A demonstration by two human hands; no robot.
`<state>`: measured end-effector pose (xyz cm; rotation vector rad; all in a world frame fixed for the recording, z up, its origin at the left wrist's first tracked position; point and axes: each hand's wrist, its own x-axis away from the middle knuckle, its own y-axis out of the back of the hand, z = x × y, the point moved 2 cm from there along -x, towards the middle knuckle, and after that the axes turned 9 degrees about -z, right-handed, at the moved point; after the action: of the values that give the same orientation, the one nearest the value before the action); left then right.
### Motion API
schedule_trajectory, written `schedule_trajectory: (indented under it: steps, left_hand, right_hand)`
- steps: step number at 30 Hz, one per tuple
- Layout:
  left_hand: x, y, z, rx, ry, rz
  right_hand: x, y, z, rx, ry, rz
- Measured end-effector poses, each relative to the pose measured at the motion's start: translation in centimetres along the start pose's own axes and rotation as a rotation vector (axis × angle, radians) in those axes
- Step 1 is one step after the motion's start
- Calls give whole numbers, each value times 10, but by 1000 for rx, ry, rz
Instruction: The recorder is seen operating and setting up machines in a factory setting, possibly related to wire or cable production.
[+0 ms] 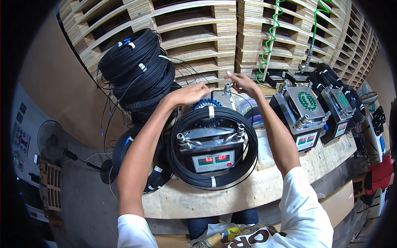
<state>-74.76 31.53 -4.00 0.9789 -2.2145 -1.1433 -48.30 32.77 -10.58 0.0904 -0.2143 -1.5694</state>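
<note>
A polishing machine (213, 148) with a lit red display stands in front of me. Around its front hangs a coil of black cable (253, 142) bound with white ties. Behind the coil's top sits a round fixture (204, 104) ringed with blue connectors. Over this fixture, my left hand (190, 93) has its fingers curled together; what they hold, if anything, is hidden. Beside the rear metal clamp post (227, 87) is my right hand (245, 84), fingers bent in a pinch. A thin dark cable runs down near it, but the fingertips are too small to read.
Stacked black cable coils (136, 74) rise at the left, loose ends dangling. Two similar machines (304, 103) (341, 105) with green-dotted tops stand at the right on the wooden table (198, 202). Green coiled air hoses (271, 37) hang before wooden pallets (194, 31). A fan (51, 138) stands left.
</note>
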Motion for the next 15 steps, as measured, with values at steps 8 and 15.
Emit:
schedule_trajectory:
  steps: [8, 15]
  left_hand:
    - [-7, 0, -1, 34, -20, 52]
    - [-9, 7, 1, 378, -79, 39]
  right_hand:
    - [5, 4, -7, -492, 101, 267]
    - [6, 18, -17, -426, 141, 169]
